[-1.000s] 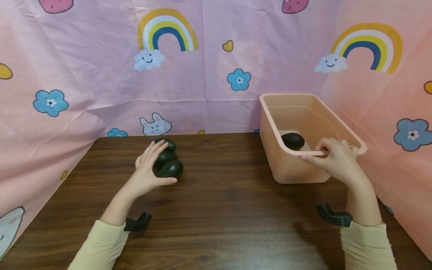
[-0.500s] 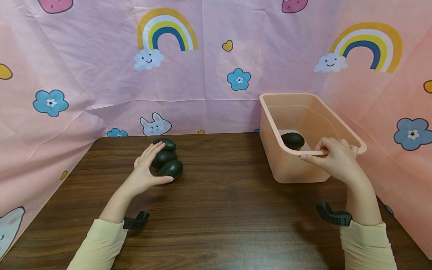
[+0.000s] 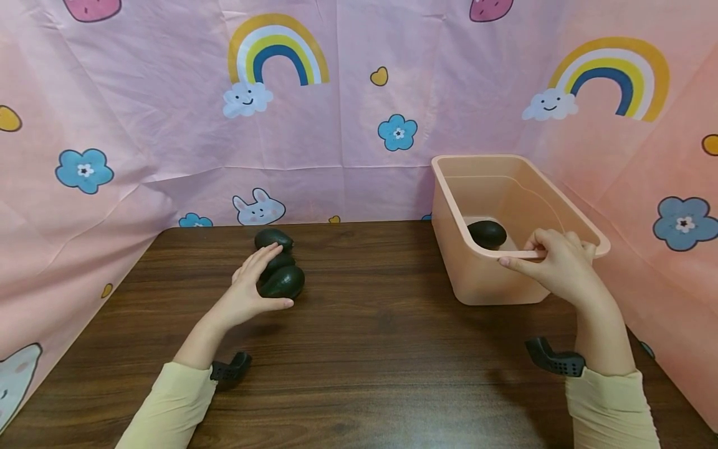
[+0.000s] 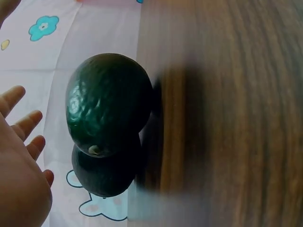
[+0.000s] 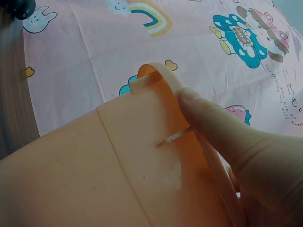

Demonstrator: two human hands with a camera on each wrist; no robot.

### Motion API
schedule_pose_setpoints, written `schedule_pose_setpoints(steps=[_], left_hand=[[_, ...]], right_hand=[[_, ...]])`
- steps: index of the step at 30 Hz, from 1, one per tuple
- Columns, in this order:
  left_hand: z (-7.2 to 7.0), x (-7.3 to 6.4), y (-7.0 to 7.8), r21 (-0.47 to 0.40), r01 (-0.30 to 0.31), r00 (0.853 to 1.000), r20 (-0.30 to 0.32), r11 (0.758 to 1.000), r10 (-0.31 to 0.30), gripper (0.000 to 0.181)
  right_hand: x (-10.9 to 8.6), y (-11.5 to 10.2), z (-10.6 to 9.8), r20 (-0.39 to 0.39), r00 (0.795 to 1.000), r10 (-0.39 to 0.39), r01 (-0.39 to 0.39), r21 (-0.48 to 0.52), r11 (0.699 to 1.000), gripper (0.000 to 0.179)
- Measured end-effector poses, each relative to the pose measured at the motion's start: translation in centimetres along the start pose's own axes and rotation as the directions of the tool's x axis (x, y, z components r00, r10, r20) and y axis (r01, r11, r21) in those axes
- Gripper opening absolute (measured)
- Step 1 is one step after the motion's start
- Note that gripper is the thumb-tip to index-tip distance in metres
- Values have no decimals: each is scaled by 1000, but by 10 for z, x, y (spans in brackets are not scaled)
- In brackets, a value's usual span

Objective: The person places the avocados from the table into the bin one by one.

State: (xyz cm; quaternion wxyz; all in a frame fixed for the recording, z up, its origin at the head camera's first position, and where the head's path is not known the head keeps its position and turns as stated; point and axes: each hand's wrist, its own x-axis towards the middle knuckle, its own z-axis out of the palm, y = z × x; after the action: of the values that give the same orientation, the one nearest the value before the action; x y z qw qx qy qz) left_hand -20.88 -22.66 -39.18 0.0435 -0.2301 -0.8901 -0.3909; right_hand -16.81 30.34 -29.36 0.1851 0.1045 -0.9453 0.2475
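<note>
Three dark green avocados stand in a row at the left of the table: a near avocado [image 3: 283,282], a middle one partly hidden by fingers, and a far avocado [image 3: 273,239]. My left hand [image 3: 247,296] hovers over the near ones, thumb and fingers spread apart. In the left wrist view, the fingers [image 4: 28,125] are apart from the closest avocado [image 4: 109,104]. My right hand [image 3: 561,265] grips the front rim of a peach plastic bin [image 3: 493,280], thumb outside and fingers inside. Another avocado [image 3: 487,235] lies in the bin.
The dark wood table [image 3: 359,349] runs back to a pink printed cloth [image 3: 359,143], which also hangs at both sides. The bin stands at the back right, close to the right-hand cloth. Black straps [image 3: 231,368] sit on both wrists.
My left hand drew slightly back and left, then shifted a little right and nearer, baring more of the far avocado. The right hand and the bin stay put.
</note>
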Motion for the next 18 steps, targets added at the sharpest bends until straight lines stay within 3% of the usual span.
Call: schedule_pose_setpoints(steps=[18], left_hand=[[13, 1, -6, 37, -2, 1000, 31, 999, 1, 100]], right_hand=[[1, 1, 0, 2, 1000, -3, 3, -5, 1000, 40]])
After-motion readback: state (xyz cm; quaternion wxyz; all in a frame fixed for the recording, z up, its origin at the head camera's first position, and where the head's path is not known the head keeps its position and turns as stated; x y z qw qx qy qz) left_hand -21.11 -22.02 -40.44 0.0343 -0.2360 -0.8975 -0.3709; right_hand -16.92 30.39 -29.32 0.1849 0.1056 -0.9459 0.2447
